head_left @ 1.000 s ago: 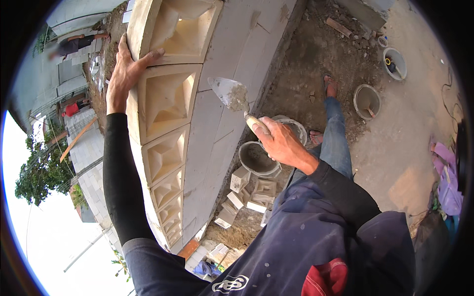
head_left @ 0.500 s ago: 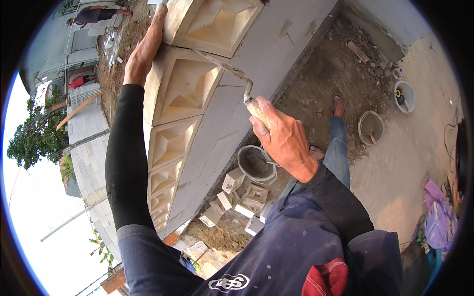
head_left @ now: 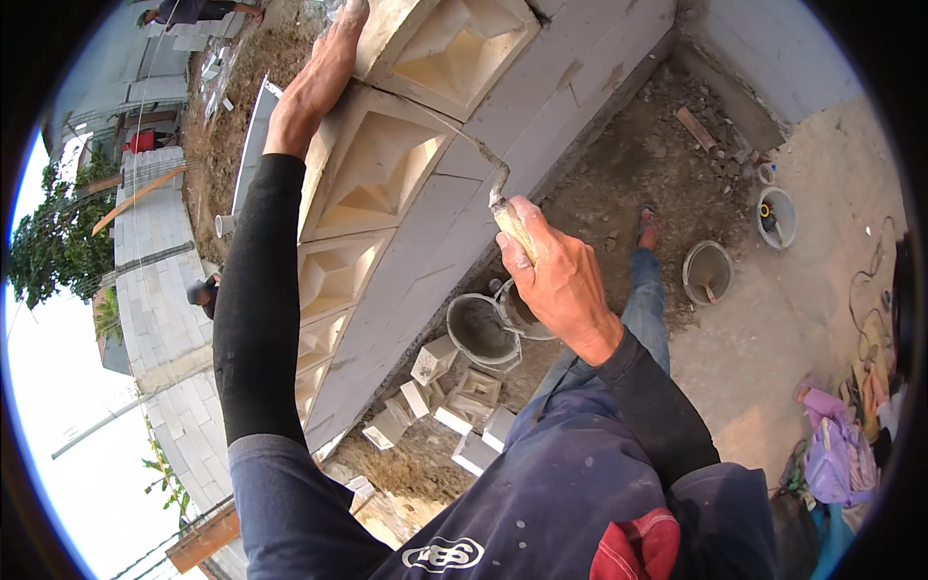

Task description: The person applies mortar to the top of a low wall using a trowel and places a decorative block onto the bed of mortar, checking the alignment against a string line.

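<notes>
A row of cream decorative breeze blocks (head_left: pixel 382 174) with star-shaped recesses stands on top of the grey block wall (head_left: pixel 406 300). My left hand (head_left: pixel 314 87) lies with fingers stretched along the outer side of the blocks, near the joint between the two farthest ones; its fingertips reach the upper edge of the picture. My right hand (head_left: pixel 565 285) is closed around the wooden handle of a pointing trowel (head_left: pixel 500 182). The trowel's thin blade, seen edge-on, runs to the joint between those two blocks. How deep its tip sits is hidden.
Below the wall stand mortar buckets (head_left: pixel 481 333) beside several loose breeze blocks (head_left: pixel 454 416). Two more buckets, one holding tools (head_left: pixel 773 217), stand on the right. A purple bag (head_left: pixel 839 454) lies lower right. Other people (head_left: pixel 198 12) are beyond the wall.
The whole view has shifted, so the blocks and both hands sit a little farther right. A person's head now shows beyond my left forearm. The trowel remains at the same joint.
</notes>
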